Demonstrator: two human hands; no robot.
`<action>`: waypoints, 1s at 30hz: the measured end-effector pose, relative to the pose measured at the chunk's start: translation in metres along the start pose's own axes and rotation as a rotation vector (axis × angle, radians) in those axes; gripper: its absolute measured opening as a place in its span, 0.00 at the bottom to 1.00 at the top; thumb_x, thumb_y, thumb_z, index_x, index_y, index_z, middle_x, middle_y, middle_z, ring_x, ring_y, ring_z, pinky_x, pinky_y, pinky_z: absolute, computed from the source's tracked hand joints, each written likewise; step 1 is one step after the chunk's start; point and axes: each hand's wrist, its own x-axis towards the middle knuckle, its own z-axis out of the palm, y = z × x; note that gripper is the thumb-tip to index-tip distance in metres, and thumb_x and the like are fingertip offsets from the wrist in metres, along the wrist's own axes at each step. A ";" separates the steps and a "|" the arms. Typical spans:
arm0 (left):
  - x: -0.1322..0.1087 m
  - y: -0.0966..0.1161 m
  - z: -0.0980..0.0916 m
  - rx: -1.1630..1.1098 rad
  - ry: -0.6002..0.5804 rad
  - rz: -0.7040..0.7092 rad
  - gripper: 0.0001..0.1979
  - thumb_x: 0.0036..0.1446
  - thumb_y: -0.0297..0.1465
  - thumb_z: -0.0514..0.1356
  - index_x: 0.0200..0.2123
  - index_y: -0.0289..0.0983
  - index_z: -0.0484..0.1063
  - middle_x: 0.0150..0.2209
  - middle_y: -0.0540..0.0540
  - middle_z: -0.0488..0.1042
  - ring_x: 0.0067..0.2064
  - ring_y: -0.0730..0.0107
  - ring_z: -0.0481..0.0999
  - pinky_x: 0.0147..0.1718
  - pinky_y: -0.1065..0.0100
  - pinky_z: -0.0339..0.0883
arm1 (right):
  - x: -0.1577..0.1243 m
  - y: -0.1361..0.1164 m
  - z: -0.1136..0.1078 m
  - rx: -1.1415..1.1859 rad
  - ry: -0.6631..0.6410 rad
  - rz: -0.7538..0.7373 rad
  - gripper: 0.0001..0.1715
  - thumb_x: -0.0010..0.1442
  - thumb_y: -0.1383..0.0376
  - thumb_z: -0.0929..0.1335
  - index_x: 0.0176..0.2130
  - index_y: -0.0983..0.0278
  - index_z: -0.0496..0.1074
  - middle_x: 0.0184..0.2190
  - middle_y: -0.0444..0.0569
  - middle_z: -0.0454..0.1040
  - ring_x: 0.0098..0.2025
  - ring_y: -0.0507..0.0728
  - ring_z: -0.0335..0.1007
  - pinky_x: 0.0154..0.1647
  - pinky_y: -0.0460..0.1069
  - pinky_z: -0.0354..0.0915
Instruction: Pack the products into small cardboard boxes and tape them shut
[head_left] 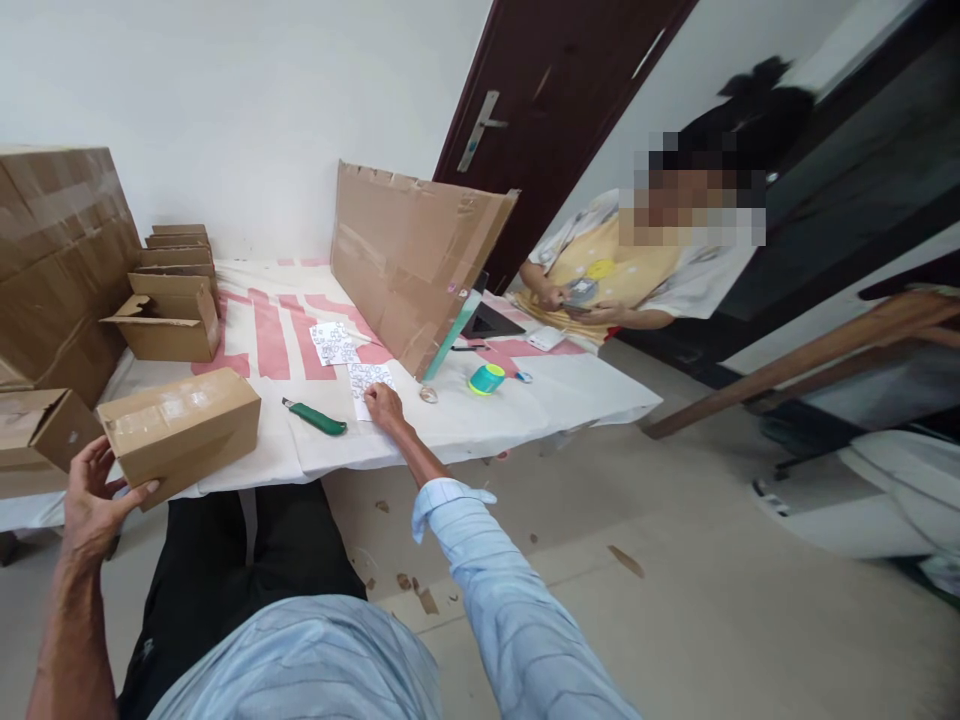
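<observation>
My left hand [94, 495] grips the near end of a sealed cardboard box [184, 425] that rests on the white table covering [480, 420]. My right hand [384, 405] reaches out and presses its fingers on a white sheet of printed labels [367, 380]. A second label sheet [332, 343] lies just beyond it. A green utility knife [315, 417] lies between the box and my right hand.
Open cardboard boxes [169, 315] and a big carton [60, 260] stand at the left. An upright cardboard panel [412, 260] divides the table. A teal tape roll [487, 378] lies right of it. Another person [622, 280] sits at the far side holding a phone.
</observation>
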 end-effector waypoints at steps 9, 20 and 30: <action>0.000 -0.002 0.000 -0.004 -0.013 0.003 0.55 0.24 0.39 0.84 0.57 0.45 0.64 0.73 0.35 0.67 0.74 0.39 0.65 0.44 0.64 0.78 | 0.000 0.001 0.005 -0.046 0.011 0.026 0.09 0.64 0.69 0.65 0.38 0.62 0.76 0.40 0.52 0.79 0.42 0.59 0.69 0.45 0.50 0.61; -0.002 -0.012 -0.005 -0.043 -0.034 0.018 0.50 0.31 0.39 0.82 0.59 0.44 0.65 0.72 0.34 0.67 0.74 0.35 0.65 0.47 0.56 0.81 | -0.008 -0.007 0.006 -0.089 0.047 -0.014 0.12 0.65 0.69 0.64 0.33 0.62 0.76 0.37 0.53 0.78 0.40 0.58 0.67 0.44 0.50 0.60; -0.005 -0.025 -0.014 -0.073 -0.014 -0.047 0.53 0.26 0.38 0.84 0.58 0.46 0.67 0.71 0.35 0.69 0.74 0.33 0.65 0.54 0.48 0.80 | -0.035 0.001 0.001 -0.084 0.056 -0.204 0.14 0.67 0.69 0.62 0.35 0.61 0.76 0.40 0.54 0.77 0.47 0.61 0.69 0.55 0.52 0.64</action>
